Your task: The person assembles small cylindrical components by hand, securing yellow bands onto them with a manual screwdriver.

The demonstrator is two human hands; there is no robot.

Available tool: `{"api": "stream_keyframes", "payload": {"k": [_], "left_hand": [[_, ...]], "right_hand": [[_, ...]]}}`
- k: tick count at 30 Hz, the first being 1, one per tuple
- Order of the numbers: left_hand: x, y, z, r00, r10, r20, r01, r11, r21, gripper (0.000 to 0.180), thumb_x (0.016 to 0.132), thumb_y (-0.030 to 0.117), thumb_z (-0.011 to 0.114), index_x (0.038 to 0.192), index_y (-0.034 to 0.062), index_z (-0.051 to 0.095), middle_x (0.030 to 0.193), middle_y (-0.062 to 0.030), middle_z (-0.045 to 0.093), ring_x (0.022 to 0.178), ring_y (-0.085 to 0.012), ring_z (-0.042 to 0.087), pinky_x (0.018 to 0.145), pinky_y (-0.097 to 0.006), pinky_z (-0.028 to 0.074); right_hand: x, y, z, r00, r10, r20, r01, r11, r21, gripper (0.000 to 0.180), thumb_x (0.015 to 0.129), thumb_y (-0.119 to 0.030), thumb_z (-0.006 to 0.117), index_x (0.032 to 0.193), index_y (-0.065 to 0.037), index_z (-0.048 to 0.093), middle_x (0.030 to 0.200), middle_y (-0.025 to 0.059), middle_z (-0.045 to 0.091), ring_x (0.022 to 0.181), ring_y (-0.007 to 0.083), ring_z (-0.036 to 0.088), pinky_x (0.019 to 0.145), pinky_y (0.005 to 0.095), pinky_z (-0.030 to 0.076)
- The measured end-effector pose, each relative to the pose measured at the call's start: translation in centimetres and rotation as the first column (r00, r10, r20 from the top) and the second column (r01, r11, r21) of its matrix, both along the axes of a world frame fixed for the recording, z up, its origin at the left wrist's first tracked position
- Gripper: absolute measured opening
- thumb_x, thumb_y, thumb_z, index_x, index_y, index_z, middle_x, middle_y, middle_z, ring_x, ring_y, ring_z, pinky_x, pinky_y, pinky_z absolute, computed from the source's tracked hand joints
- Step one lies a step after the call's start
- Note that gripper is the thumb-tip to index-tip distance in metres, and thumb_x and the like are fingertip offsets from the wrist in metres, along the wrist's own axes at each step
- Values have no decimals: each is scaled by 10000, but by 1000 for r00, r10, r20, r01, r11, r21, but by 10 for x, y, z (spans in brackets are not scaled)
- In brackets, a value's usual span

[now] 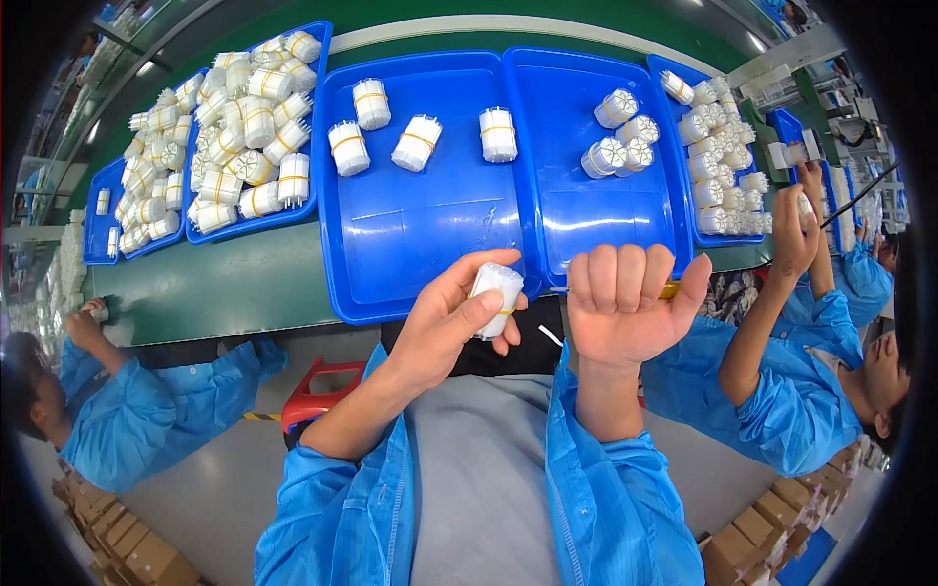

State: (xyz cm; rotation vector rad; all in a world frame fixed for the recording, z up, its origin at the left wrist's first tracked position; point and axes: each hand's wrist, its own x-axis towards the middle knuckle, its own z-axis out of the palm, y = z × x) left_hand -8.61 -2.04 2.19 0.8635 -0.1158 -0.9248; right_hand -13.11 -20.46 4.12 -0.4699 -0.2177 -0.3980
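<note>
In my left hand (451, 311) is a bundle of short white plastic tubes (498, 293) with a yellow band round it. The thumb lies along its side, the fingers behind it. To the right, my right hand (621, 298) is raised near the front edge of a blue tray, apart from the bundle, with fingers curled and thumb sticking out. A yellow strip (669, 290) shows beside its index finger; whether the hand grips it I cannot tell. Several banded bundles (418, 143) lie in the blue tray (420, 264) before me. Another group (618, 137) stands in the tray (611, 230) to its right.
Blue trays heaped with white bundles (256, 122) stand at the left, and another full tray (718, 161) at the right. Co-workers in blue sit on both sides; one's hand (796, 220) holds a white piece. A red stool (318, 391) and cardboard boxes (752, 537) are below.
</note>
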Motion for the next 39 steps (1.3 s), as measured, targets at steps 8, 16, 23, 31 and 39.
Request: {"api": "stream_keyframes", "payload": {"k": [8, 16, 23, 31, 39], "left_hand": [[-4, 3, 7, 968, -112, 223, 46, 958, 283, 457, 840, 99, 714, 1262, 41, 550, 946, -19, 597, 794, -72, 549, 684, -233, 465], [-10, -1, 4, 910, -72, 408, -67, 947, 316, 414, 801, 66, 693, 1199, 25, 583, 982, -28, 612, 885, -97, 562, 775, -265, 472], [-7, -2, -14, 842, -113, 527, -121, 913, 390, 394, 831, 90, 682, 1202, 19, 569, 922, -43, 623, 841, -107, 589, 752, -276, 494], [-1, 10, -2, 999, -42, -29, 42, 999, 2, 549, 902, 136, 670, 1382, -10, 448, 967, -86, 612, 824, -142, 632, 724, -280, 539], [-6, 11, -6, 998, -15, -63, 8, 994, -105, 573, 928, 194, 644, 1406, -22, 412, 1049, -127, 606, 901, -185, 646, 749, -304, 551]], "right_hand": [[4, 24, -2, 994, 51, 93, -41, 994, -104, 623, 1005, -613, 252, 614, -133, 320, 549, -15, 361, 514, 155, 292, 536, 338, 252], [7, 28, -5, 994, 88, 59, -80, 987, -137, 608, 1015, -579, 229, 605, -136, 305, 539, -21, 348, 506, 137, 266, 528, 326, 249], [15, 26, -10, 973, 218, -81, -228, 963, -142, 589, 1023, -537, 233, 594, -137, 290, 509, -30, 315, 490, 134, 228, 519, 317, 241], [10, 5, 1, 1000, -8, 0, 8, 1000, 9, 611, 1022, -578, 242, 624, -125, 336, 559, -5, 336, 532, 146, 301, 535, 309, 277], [0, 10, -9, 998, 39, -55, -38, 999, 30, 603, 1028, -562, 238, 626, -125, 337, 560, -5, 348, 531, 146, 321, 539, 307, 289]]}}
